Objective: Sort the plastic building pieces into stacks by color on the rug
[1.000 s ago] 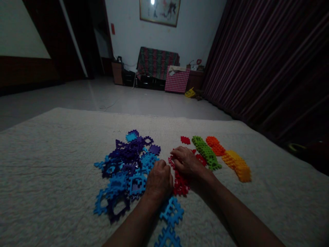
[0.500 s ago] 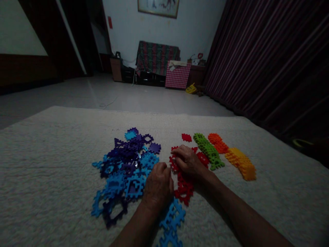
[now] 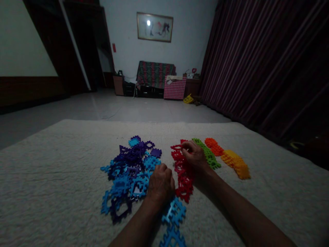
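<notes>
My right hand [image 3: 195, 156] rests on the far end of a row of red puzzle pieces [image 3: 183, 178], its fingers pinched on a red piece [image 3: 177, 147]. My left hand [image 3: 160, 183] lies curled, knuckles up, at the near left side of the red row, beside a loose pile of blue and purple pieces [image 3: 128, 171]. What its fingers hold is hidden. Light blue pieces [image 3: 174, 212] lie under my left wrist.
Right of the red row lie rows of green pieces [image 3: 207, 156], orange pieces [image 3: 214, 146] and yellow pieces [image 3: 236, 164], all on a cream rug [image 3: 51, 178]. A dark striped curtain [image 3: 269, 68] runs along the right. Furniture and a red checked box [image 3: 175, 88] stand by the far wall.
My right hand has moved farther away along the red row and now pinches a red piece at its far end. The left hand stays put. The camera tilted up slightly.
</notes>
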`<state>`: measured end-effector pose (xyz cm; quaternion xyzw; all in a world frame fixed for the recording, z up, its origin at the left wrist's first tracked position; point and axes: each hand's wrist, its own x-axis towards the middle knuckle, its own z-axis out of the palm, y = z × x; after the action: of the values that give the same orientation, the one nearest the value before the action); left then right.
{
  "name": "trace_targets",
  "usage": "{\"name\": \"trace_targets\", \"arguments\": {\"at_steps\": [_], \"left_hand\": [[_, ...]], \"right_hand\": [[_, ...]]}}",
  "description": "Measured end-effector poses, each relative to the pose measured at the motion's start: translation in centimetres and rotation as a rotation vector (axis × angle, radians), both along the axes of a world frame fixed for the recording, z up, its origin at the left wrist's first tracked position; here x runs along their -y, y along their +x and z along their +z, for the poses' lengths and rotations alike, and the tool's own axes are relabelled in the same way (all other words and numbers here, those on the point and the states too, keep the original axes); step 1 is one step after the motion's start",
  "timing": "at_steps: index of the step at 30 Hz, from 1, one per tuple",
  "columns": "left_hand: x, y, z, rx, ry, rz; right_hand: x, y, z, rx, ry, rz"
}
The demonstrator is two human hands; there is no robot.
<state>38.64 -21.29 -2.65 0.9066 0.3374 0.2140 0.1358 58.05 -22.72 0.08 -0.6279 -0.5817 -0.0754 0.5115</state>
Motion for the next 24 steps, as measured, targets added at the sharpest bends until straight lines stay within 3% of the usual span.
{"name": "trace_targets", "arguments": {"at_steps": [3,9,16,24], "left_hand": [[-0.2,0.2,0.1,-0.026,0.010,0.015],[-0.2,0.4,0.1,-0.032,0.020,0.022],[-0.3,0.4,0.1,-0.043,0.053,0.027],[-0.5,0.5,-0.2,-0.021,0.073,0.034]], "right_hand": [[-0.6,1.4,-0.3,0.135,0.019,-0.075],[-1.6,4.0,-1.3,0.247,-0.100,-0.123],[-1.9,4.5,-1.5,0.273,-0.258,-0.034],[-0.8,5.1,-0.1,0.313,-0.338,0.052]]}}
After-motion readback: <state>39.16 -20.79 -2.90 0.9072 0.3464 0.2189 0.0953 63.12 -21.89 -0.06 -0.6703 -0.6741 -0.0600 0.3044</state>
